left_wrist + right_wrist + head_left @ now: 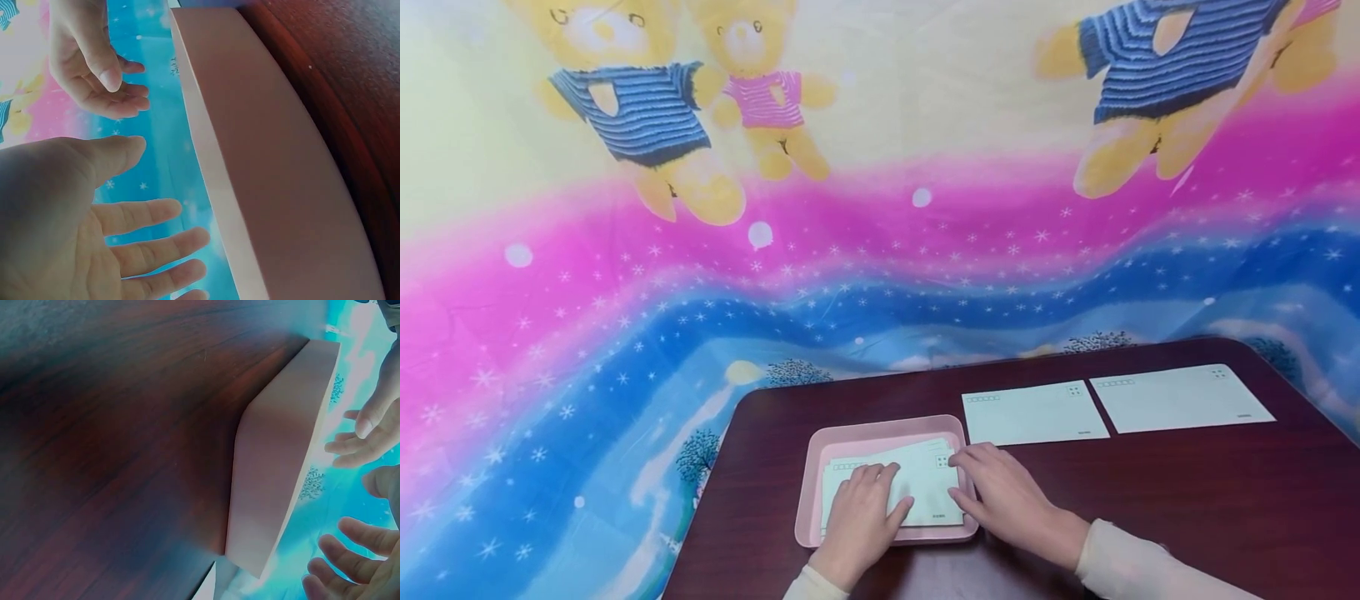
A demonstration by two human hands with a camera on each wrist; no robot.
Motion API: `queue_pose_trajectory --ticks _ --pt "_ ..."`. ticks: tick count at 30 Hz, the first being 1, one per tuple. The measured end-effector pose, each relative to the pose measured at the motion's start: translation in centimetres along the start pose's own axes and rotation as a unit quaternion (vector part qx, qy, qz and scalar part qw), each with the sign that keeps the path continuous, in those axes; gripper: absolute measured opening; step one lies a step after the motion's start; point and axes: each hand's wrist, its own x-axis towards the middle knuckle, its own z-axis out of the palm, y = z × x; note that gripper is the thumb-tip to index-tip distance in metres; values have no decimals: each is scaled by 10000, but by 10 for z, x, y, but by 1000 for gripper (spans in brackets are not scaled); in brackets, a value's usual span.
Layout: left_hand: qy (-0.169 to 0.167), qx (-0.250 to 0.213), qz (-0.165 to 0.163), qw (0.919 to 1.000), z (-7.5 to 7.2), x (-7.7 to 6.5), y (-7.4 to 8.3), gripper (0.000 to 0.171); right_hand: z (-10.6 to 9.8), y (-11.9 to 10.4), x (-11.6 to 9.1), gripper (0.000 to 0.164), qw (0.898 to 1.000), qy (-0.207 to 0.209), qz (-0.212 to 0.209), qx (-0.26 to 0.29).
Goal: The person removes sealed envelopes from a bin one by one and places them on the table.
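A pink tray [880, 428] holds a loose stack of pale envelopes [917, 492] with small printed boxes at their top corners. Above the stack is my left hand [859, 517], its fingers spread and relaxed, gripping nothing. My right hand [1011, 498] hovers by the tray's right rim, fingers loosely bent around no object. In the left wrist view, the left hand [69, 206] shows its fingers apart beside the tray wall [250, 162]. The right wrist view has the right hand [369, 562] with fingers spread too. Both wrist views hide the envelopes in the tray.
Two more envelopes lie side by side at the back right of the dark wooden table [1120, 500]: one nearer the tray [1033, 414], another farther right [1180, 400]. A colourful bear-patterned cloth [880, 250] hangs behind the table's back edge.
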Motion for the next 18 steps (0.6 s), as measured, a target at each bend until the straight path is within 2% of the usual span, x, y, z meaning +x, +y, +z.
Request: queue_pose_trajectory --ticks 18 --pt "90 -32 -128 9999 3 -11 -15 44 17 -14 4 37 9993 -326 -182 -16"
